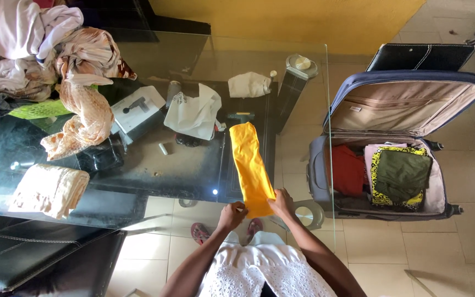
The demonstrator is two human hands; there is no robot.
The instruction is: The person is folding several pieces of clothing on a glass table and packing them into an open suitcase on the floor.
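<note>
Two hands (257,209) hold one yellow cloth (251,165) beside one open suitcase (391,137)

I see a glass table (155,181) carrying everything. A long yellow cloth (251,165) lies near its right edge, reaching to the near edge. At the far left corner sits a pile of clothes (23,49), with a patterned scarf (86,110) trailing from it. A folded cream cloth (50,190) rests by the near left edge. Mid-table lie a white box (137,113), a white bag (196,113) and a small white cloth (248,84).
</note>
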